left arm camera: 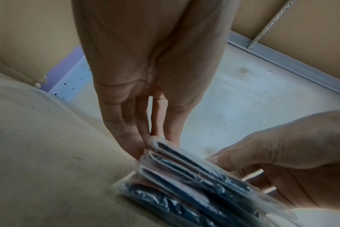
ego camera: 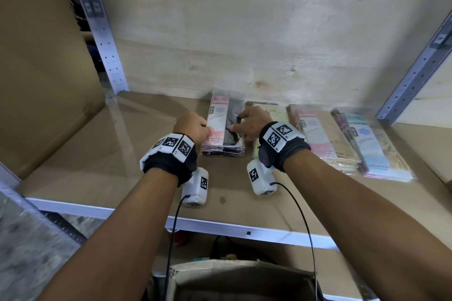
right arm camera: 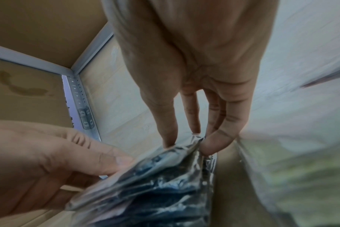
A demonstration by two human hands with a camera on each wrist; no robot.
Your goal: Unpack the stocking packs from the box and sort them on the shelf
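The stack of black stocking packs [ego camera: 223,127] lies on the brown shelf board [ego camera: 102,154], leftmost in a row of four piles, and I have it between both hands. My left hand [ego camera: 193,127] presses its straight fingers [left arm camera: 126,122] against the stack's left edge, thumb on the top pack. My right hand [ego camera: 252,122] comes in from the other side, index finger and thumb pinching the crinkled plastic at the far right corner [right arm camera: 192,142] while the other fingers stay extended.

I judge this to be the squaring-up step: the sleeves are slick and the layers are fanned slightly at the near end, so I should squeeze evenly from both sides and keep the stack flat on the board instead of lifting it. A light downward press with the thumbs should stop the top pack from sliding off.

Just to the right sits the yellow-green pile [ego camera: 269,115], then the pink pile [ego camera: 315,134] and the blue-labelled pile [ego camera: 374,146]. I should keep a gap so colours stay apart. The cardboard box [ego camera: 232,273] waits below the shelf edge.
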